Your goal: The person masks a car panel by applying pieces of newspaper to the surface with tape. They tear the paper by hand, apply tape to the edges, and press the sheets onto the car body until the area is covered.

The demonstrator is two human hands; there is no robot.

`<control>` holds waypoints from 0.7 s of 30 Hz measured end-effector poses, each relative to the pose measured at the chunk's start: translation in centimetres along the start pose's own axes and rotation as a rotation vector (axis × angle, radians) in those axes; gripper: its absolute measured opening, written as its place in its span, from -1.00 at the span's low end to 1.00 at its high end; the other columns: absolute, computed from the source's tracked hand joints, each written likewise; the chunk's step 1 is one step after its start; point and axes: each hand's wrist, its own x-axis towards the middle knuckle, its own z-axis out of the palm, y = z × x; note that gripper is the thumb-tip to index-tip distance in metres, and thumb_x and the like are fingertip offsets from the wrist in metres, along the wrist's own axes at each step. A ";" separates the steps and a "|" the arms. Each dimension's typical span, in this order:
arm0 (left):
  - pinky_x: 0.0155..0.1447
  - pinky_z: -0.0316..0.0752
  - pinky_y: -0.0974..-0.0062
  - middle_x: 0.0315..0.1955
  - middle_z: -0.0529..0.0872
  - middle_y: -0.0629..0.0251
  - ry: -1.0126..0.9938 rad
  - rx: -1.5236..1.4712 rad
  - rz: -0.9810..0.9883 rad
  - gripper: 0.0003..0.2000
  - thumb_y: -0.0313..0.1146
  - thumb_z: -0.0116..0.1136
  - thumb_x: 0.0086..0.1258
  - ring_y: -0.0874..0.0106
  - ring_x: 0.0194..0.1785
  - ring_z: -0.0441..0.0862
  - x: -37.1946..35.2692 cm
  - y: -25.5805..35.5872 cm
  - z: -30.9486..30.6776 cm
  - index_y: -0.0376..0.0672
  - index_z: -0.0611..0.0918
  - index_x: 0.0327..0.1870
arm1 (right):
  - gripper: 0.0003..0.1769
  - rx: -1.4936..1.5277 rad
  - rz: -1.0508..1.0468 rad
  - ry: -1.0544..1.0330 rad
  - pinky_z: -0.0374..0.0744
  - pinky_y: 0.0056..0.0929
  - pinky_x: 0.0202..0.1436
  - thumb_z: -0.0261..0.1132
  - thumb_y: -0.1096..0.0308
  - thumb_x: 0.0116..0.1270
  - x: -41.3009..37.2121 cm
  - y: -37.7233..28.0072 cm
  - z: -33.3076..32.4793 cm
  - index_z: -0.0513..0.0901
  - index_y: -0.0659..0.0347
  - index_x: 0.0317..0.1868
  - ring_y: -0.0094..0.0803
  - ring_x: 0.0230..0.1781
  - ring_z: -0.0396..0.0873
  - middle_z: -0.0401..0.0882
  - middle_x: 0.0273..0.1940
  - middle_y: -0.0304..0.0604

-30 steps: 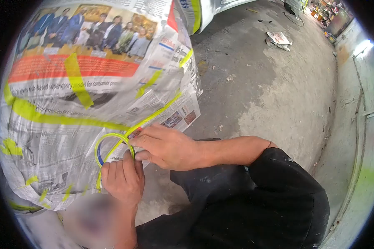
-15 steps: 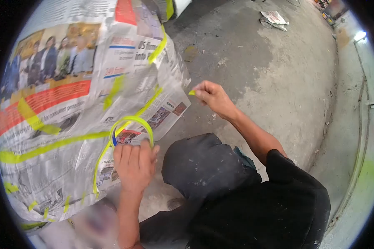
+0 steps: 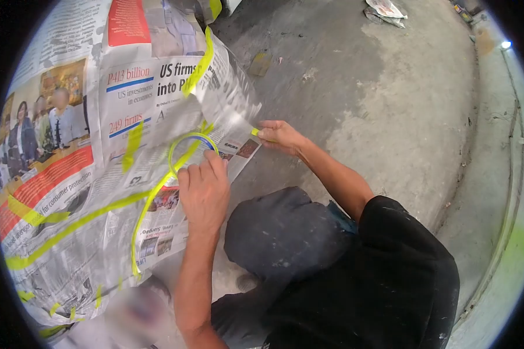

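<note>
- A bent knee (image 3: 279, 232) in dark trousers sits just below the 2 arms.
- The left hand (image 3: 204, 189) grasps the yellow-green tape roll (image 3: 192, 152) and holds it flat against the newspaper masking (image 3: 151, 81).
- The right hand (image 3: 279, 136) pinches 1 short tape piece (image 3: 255, 132) at the masking's right edge, near the roll.
- Behind lies the concrete floor (image 3: 390, 87).
- A crumpled newspaper (image 3: 387, 10) lies farthest off, well apart.
</note>
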 end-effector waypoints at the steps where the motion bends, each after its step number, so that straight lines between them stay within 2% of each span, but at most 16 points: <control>1: -0.05 0.41 0.34 -0.52 0.50 0.37 -0.004 0.011 -0.002 -0.69 -0.20 0.23 0.45 0.39 -0.38 0.50 0.1 0.1 0.2 -0.28 0.61 0.00 | -0.47 0.059 -0.005 -0.038 0.63 -0.52 -0.10 0.36 0.37 0.45 0.4 0.3 0.3 0.47 0.38 0.35 -0.51 -0.27 0.60 0.66 -0.21 -0.25; 3: -0.04 0.42 0.33 -0.52 0.50 0.36 -0.019 0.026 -0.002 -0.70 -0.23 0.22 0.46 0.38 -0.38 0.50 0.1 0.1 0.7 -0.29 0.61 0.02 | -0.65 0.180 -0.017 -0.114 0.63 -0.53 -0.14 0.36 0.37 0.45 1.6 0.7 0.7 0.59 0.32 0.17 -0.52 -0.31 0.59 0.64 -0.26 -0.26; 6: -0.01 0.43 0.31 -0.52 0.49 0.35 -0.028 0.044 -0.002 -0.73 -0.32 0.18 0.45 0.37 -0.38 0.50 0.0 -0.1 1.2 -0.30 0.61 0.04 | -0.87 0.199 -0.068 -0.105 0.61 -0.55 -0.22 0.38 0.37 0.44 3.8 2.0 0.8 0.62 0.19 -0.13 -0.56 -0.36 0.56 0.64 -0.27 -0.25; 9: 0.01 0.43 0.30 -0.53 0.48 0.34 0.013 0.074 0.000 -0.73 -0.39 0.15 0.41 0.36 -0.38 0.50 0.0 -0.5 1.6 -0.30 0.61 0.06 | -0.87 0.211 -0.070 -0.077 0.58 -0.55 -0.29 0.38 0.37 0.44 5.0 2.7 1.5 0.59 0.15 -0.25 -0.57 -0.39 0.54 0.66 -0.29 -0.24; 14: 0.02 0.43 0.30 -0.54 0.48 0.36 0.004 0.114 0.017 -0.69 -0.42 0.14 0.33 0.37 -0.37 0.51 0.0 -1.5 1.5 -0.28 0.60 0.08 | -0.89 0.072 -0.140 0.054 0.56 -0.55 -0.36 0.37 0.39 0.45 6.1 2.7 3.5 0.60 0.18 -0.23 -0.56 -0.45 0.52 0.65 -0.34 -0.25; 15: 0.02 0.45 0.25 -0.53 0.49 0.36 -0.008 0.117 0.013 -0.67 -0.40 0.15 0.32 0.35 -0.37 0.52 0.0 -1.6 1.7 -0.25 0.60 0.09 | -0.89 0.034 -0.152 0.082 0.56 -0.54 -0.37 0.38 0.39 0.45 6.3 2.7 3.8 0.60 0.18 -0.23 -0.56 -0.45 0.52 0.65 -0.34 -0.26; 17: 0.01 0.50 0.15 -0.53 0.52 0.35 -0.033 0.123 0.006 -0.65 -0.36 0.16 0.32 0.30 -0.37 0.56 -0.2 -1.6 2.0 -0.19 0.61 0.13 | -0.89 0.084 -0.145 0.062 0.58 -0.51 -0.35 0.38 0.41 0.42 6.3 2.6 4.1 0.59 0.16 -0.25 -0.54 -0.44 0.54 0.62 -0.36 -0.28; 21: 0.06 0.47 0.16 -0.52 0.54 0.37 -0.061 0.119 -0.007 -0.64 -0.35 0.14 0.30 0.34 -0.36 0.57 -0.4 -1.5 2.3 -0.18 0.61 0.12 | -0.88 0.134 -0.103 0.065 0.55 -0.54 -0.39 0.40 0.39 0.43 6.5 2.6 4.1 0.61 0.19 -0.22 -0.55 -0.44 0.51 0.60 -0.34 -0.29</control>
